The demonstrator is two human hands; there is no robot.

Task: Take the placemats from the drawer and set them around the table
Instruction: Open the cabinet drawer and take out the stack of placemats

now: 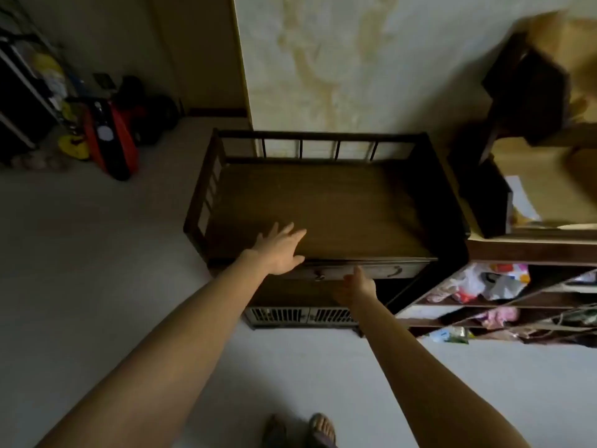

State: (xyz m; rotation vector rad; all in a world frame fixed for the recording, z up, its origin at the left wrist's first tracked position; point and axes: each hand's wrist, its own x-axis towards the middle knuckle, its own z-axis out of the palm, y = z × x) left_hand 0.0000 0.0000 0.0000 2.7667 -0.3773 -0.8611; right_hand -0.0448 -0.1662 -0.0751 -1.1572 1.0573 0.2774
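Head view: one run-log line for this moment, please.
phase: reaching drawer | left hand: open, on cabinet top | right hand: at drawer front, grip unclear | placemats: not visible

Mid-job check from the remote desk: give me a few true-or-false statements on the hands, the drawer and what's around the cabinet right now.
1. The left hand lies with spread fingers on the cabinet top. True.
2. The right hand holds a placemat. False: no placemat is in view; the hand is at the drawer front.
3. The drawer is pulled fully out. False: it is shut or barely open, and its inside is not visible.
4. Open shelves with bags and packets stand to the right of the cabinet. True.
5. The cabinet top has a low railing at the back. True.
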